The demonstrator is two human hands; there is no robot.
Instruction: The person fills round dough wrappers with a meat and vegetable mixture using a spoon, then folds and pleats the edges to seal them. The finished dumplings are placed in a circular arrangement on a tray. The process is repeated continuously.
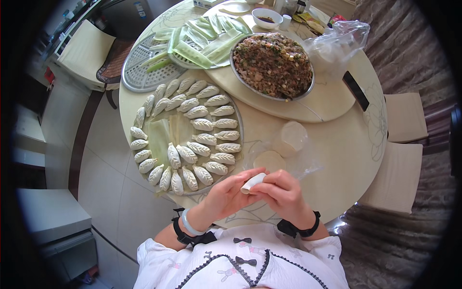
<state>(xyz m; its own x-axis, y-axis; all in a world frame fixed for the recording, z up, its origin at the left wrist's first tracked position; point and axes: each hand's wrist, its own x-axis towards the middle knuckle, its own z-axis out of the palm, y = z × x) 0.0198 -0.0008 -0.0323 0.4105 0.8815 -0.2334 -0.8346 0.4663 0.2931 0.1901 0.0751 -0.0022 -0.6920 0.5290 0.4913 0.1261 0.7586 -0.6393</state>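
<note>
A white dough wrapper (253,182), folded over, is held between both hands near the table's front edge. My left hand (228,193) cradles it from the left with curved fingers, and my right hand (283,190) pinches its right side. Whether filling lies inside cannot be seen. Just beyond my fingers, round dough wrappers (270,161) rest on a clear plastic bag (306,164). To the left, pleated dumplings (189,178) sit in curved rows on a round steamer tray (241,123) lined with pale green leaves (158,139). Farther off stands a metal bowl (232,59) heaped with chopped filling (272,65).
The bowl stands on a round turntable (314,112). Behind the dumplings, perforated steamer trays (139,74) carry green husk leaves (198,47). At the back are a white bowl of dark sauce (267,16) and a plastic bag (334,47). A phone (355,90) lies at right.
</note>
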